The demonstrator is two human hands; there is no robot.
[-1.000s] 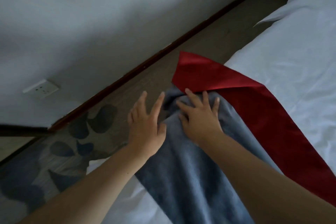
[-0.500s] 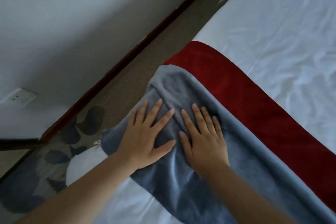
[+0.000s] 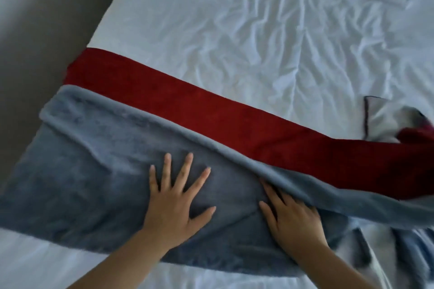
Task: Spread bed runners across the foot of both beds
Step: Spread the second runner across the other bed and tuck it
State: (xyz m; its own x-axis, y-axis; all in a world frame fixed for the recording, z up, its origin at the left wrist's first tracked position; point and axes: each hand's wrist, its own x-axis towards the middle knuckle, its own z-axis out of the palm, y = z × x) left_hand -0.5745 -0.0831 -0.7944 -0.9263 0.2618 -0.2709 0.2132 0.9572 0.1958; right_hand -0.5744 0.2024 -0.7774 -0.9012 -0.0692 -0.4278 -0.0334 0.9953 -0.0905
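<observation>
A bed runner, plush grey-blue (image 3: 94,171) with a dark red band (image 3: 187,110) along its far side, lies across a bed with a wrinkled white sheet (image 3: 258,30). My left hand (image 3: 176,204) rests flat on the grey-blue part, fingers spread. My right hand (image 3: 291,218) presses flat beside it, its fingertips tucked under a raised fold of the grey-blue fabric. The runner's left end hangs over the bed's left edge. Its right end is bunched and crumpled near the frame's right side, where a silvery-grey lining (image 3: 385,122) shows.
A dark floor strip (image 3: 35,30) runs along the left side of the bed. White sheet also shows in front of the runner, near my forearms (image 3: 47,265). More rumpled grey fabric lies at the lower right (image 3: 411,248).
The view has swung right, from the bed's left corner and the wall to the bed's surface. Both hands have slid rightward along the runner, staying flat and moving further apart.
</observation>
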